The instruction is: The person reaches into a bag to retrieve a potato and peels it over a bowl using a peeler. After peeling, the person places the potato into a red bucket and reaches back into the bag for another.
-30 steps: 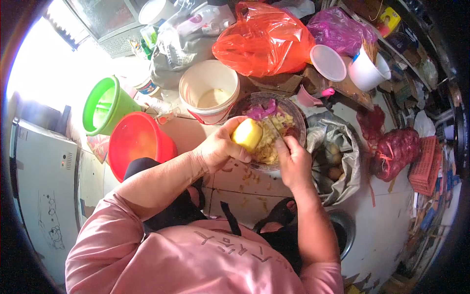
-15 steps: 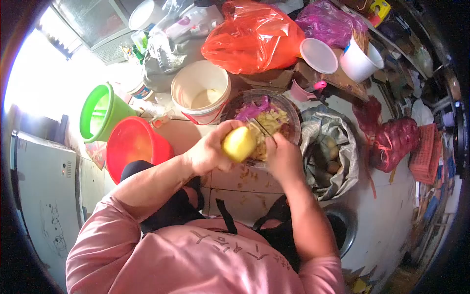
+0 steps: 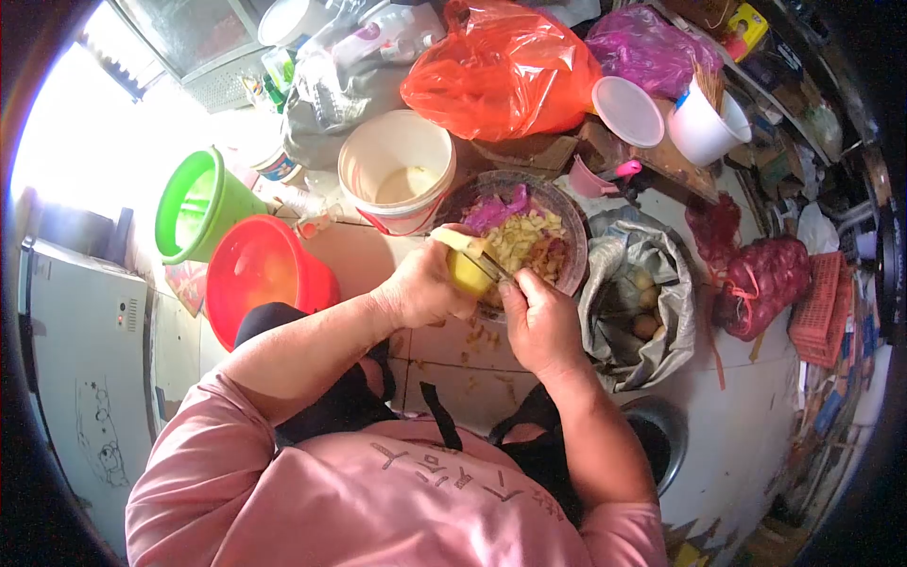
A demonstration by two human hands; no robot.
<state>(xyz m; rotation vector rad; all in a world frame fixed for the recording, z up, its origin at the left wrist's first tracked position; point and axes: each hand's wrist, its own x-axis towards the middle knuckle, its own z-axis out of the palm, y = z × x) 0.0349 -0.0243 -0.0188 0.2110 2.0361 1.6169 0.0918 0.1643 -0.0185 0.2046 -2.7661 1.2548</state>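
My left hand is wrapped round a peeled yellow potato, holding it up over the near side of a basin. My right hand grips a peeler, whose metal blade lies against the potato's right side; its handle is mostly hidden in my fingers. Below them, the round basin contains pale and brown peelings and a piece of purple plastic. Right of the basin, an open woven sack has several unpeeled potatoes in it.
A white bucket, red basin and green bucket stand on the left. Behind are an orange plastic bag and a white tub. A red net bag lies right. Scraps litter the tiles.
The peeler has shifted from the potato's upper right down along its right side. My left hand has turned the potato, and its lighter upper end now shows.
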